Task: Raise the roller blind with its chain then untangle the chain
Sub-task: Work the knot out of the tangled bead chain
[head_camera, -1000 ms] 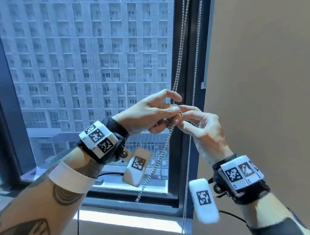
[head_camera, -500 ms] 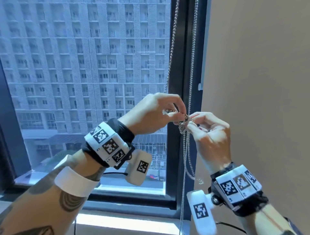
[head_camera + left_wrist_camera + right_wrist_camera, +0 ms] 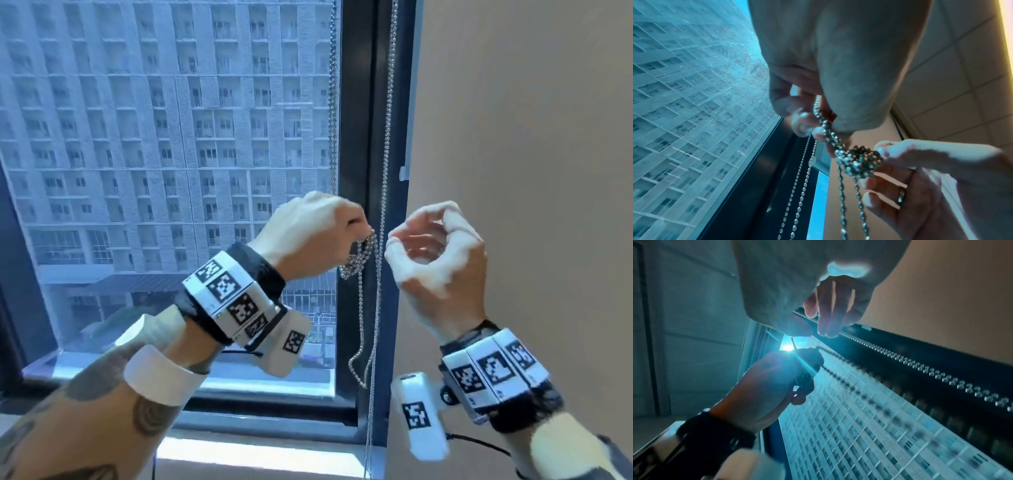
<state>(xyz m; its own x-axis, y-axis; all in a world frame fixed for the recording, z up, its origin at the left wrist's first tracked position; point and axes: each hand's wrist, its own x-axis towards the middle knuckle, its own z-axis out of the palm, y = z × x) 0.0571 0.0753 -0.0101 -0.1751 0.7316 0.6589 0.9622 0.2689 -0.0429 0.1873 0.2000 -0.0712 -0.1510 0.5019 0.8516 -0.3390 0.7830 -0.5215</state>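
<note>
Left hand: the left hand (image 3: 310, 236) pinches the silver metal ball chain (image 3: 359, 301) just above its knot, thumb and fingertips (image 3: 803, 128) curled around the strand.
Right hand: the right hand (image 3: 435, 250) is loosely curled just right of the knot; in the head view it holds nothing, while in the left wrist view its fingertips (image 3: 882, 150) sit against the clump, so whether it touches cannot be settled.
Knot: a tight bunched clump of beads (image 3: 859, 162) hangs below the left fingers, with a slack loop (image 3: 358, 363) dangling under it.
Handling: the chain looks light, limp and smooth-beaded, likely to slip through a loose pinch; it has no stiffness, so it will probably sag wherever it is unsupported. Yanking would likely tighten the clump.
Where to hold: best judged, one hand steadies the strand above the clump while the other picks at an outer loop of the knot itself.
Free run: a second straight length of chain (image 3: 385, 154) hangs just right of the knot, between the hands, and could get caught up in it.
Frame: the dark window frame upright (image 3: 359, 102) stands directly behind the chain.
Wall: a plain beige wall (image 3: 531, 120) lies close on the right, limiting elbow room.
Beyond: the glass pane (image 3: 171, 137) shows a tall apartment block; the blind itself is out of view, presumably already raised.
</note>
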